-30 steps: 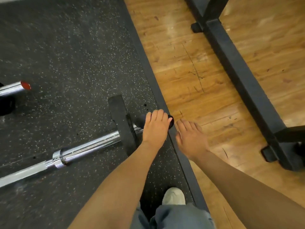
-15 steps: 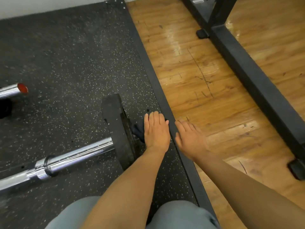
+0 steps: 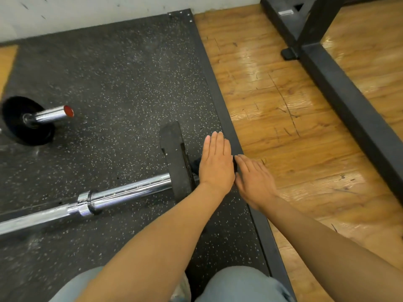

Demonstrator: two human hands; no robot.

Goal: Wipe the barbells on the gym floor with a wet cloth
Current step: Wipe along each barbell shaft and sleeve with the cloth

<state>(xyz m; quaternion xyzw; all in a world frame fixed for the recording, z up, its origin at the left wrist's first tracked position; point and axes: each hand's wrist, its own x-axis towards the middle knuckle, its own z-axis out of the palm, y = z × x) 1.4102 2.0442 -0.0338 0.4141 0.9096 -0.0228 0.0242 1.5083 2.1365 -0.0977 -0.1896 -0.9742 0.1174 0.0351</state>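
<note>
Barbell (image 3: pixel 122 191) end lies under flat left hand (image 3: pixel 216 164), beside right hand (image 3: pixel 254 182).

Open mat (image 3: pixel 122 79) lies beyond the weight plate (image 3: pixel 174 158); a second barbell (image 3: pixel 48 115) blocks the left, a steel frame (image 3: pixel 349 101) the right

A long chrome steel barbell (image 3: pixel 122 194) is laid flat on speckled black rubber matting, a worn black plate (image 3: pixel 175 160) mounted near its end. A second chrome barbell (image 3: pixel 51 114), red-capped and black-plated, is seen well apart.
</note>
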